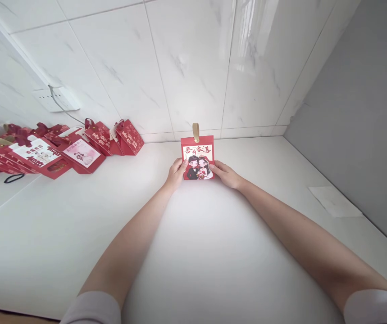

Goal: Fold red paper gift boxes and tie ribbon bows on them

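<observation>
A red gift box (198,157) stands upright in front of me near the wall. Its front carries a cartoon bride and groom under red and gold characters, and a gold ribbon loop (196,132) rises from its top. My left hand (176,173) grips the box's left side, thumb on the front. From the other side my right hand (226,173) holds the right edge, also with the thumb in front. The fingers behind the box are partly hidden.
Several similar red gift boxes (82,154) with ribbon handles crowd the back left of the white table (207,252). A black loop (14,178) lies beside them. White paper (334,201) is at the right. A cable hangs from the wall socket (56,99); a grey panel (358,112) borders the right.
</observation>
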A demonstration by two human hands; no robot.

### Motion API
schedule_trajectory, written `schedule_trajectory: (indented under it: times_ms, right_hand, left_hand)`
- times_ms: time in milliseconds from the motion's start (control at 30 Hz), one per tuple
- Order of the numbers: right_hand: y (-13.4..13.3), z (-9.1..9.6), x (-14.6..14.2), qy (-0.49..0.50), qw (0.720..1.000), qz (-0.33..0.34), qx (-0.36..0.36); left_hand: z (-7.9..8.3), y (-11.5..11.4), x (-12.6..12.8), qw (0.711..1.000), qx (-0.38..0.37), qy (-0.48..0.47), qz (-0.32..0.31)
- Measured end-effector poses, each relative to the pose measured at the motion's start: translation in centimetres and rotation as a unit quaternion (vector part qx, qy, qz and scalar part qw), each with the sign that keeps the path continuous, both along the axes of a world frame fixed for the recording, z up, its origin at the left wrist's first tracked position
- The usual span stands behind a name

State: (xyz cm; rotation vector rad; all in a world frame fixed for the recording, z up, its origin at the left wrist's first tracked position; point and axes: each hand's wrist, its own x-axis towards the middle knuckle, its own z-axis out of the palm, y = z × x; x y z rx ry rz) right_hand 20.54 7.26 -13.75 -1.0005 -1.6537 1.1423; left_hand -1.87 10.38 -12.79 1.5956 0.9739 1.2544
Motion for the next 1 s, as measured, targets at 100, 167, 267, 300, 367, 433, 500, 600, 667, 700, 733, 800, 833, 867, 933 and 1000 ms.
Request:
schedule_trajectory:
  times_ms: [100,167,267,300,367,433,500,600,667,700,733,800,833,867,933,1000]
  right_hand:
    - [-0.1,0.2,0.0,-0.008,1.000,0.001,0.007]
    - [-0.2,0.3,-0.1,-0.010,1.000,-0.001,0.008]
    - [-0.1,0.3,-0.1,-0.015,1.000,-0.007,0.002]
    - [-0.1,0.3,-0.1,-0.017,1.000,-0.009,0.000]
    - [-0.1,0.2,0.0,-0.024,1.000,-0.013,-0.001]
    - [0.0,0.0,0.1,-0.025,1.000,-0.014,-0.005]
    - [-0.2,-0.1,0.2,-0.016,1.000,-0.001,-0.014]
    - [-0.8,0.5,0.0,0.022,0.999,-0.006,0.023]
    - [-1.5,1.7,-0.5,0.055,0.992,-0.058,0.102]
    - [-1.9,2.5,-0.8,0.068,0.983,-0.090,0.143]
    - [-2.4,3.4,-1.1,0.075,0.975,-0.113,0.174]
    - [-3.3,5.4,-1.5,0.078,0.968,-0.129,0.201]
    - [-3.7,6.4,-1.7,0.071,0.968,-0.127,0.206]
    - [-4.1,7.3,-1.8,0.056,0.969,-0.116,0.210]
    - [-4.9,8.9,-1.7,0.024,0.972,-0.092,0.217]
    - [-5.6,10.0,-1.6,0.008,0.972,-0.073,0.222]
  left_hand:
    - [-0.1,-0.1,0.0,1.000,-0.017,-0.009,0.000]
    - [-0.2,-0.1,0.0,0.999,-0.037,-0.011,-0.007]
    - [-0.2,0.0,0.0,0.997,-0.068,-0.012,-0.019]
    - [-0.2,0.0,0.0,0.997,-0.075,-0.012,-0.022]
    - [-0.1,0.0,0.0,0.996,-0.082,-0.012,-0.031]
    - [0.0,-0.1,-0.1,0.996,-0.080,-0.013,-0.043]
    - [0.1,-0.3,-0.1,0.999,-0.037,-0.015,-0.032]
    - [0.2,-0.6,0.0,0.993,0.091,-0.053,0.043]
    - [0.6,-1.0,0.3,0.983,0.144,-0.089,0.075]
    - [1.1,-1.1,0.4,0.981,0.151,-0.099,0.075]
    - [1.7,-1.3,0.6,0.981,0.152,-0.096,0.067]
    - [3.4,-1.6,0.7,0.986,0.151,-0.062,0.036]
    - [4.5,-1.8,0.7,0.989,0.145,-0.035,0.015]
    - [5.7,-2.1,0.6,0.991,0.134,-0.004,-0.012]
    - [8.1,-2.7,0.4,0.990,0.098,0.068,-0.077]
    - [10.4,-3.8,0.2,0.976,0.068,0.155,-0.136]
